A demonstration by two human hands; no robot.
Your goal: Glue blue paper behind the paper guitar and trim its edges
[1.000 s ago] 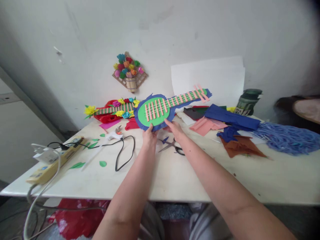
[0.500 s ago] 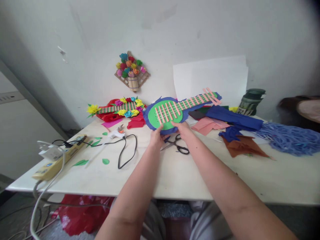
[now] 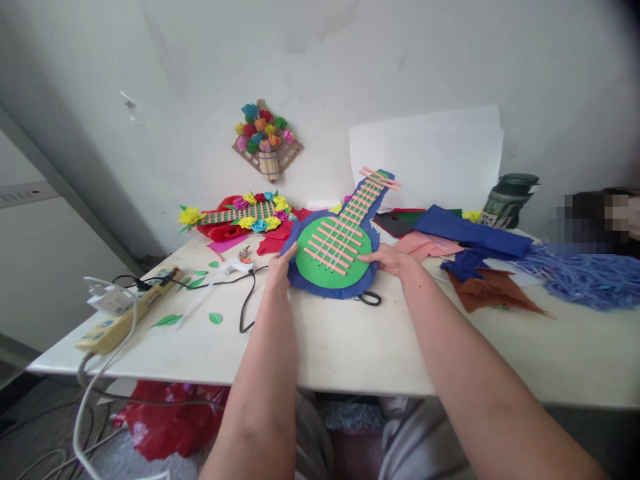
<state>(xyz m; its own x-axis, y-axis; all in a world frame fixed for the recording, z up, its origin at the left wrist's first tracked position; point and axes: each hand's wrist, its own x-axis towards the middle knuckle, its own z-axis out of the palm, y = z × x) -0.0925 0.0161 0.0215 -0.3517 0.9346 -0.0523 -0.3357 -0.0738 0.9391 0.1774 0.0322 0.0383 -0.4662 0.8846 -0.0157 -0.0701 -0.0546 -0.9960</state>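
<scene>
In the head view, a paper guitar (image 3: 333, 257) with a ragged blue body, a green oval face and pink cross strips is held up between both hands above the white worktop (image 3: 350, 340). It is tilted, with its neck pointing up and to the right toward the wall. The left hand (image 3: 279, 268) grips the left edge of the blue body, thumb curled onto the front. The right hand (image 3: 389, 259) pinches the right edge, fingers closed lightly on the paper.

The black handle loop of a pair of scissors (image 3: 369, 298) shows just beneath the lower rim of the guitar, lying on the worktop. To the left lies a white glue gun (image 3: 231, 267) with a black cord (image 3: 247, 303) looping toward the front, and near it a few green paper leaves (image 3: 216, 318). At the far left edge sits a yellow power strip (image 3: 117, 321) with plugs in it.

Behind the glue gun, a second paper guitar trimmed with coloured paper flowers (image 3: 240, 215) rests on red paper. Right of the hands are pink, blue and brown paper sheets (image 3: 467, 237), a heap of blue yarn (image 3: 590, 277) and a dark green jar (image 3: 507, 200). On the wall hangs a small wooden rack of paper flowers (image 3: 265, 143).
</scene>
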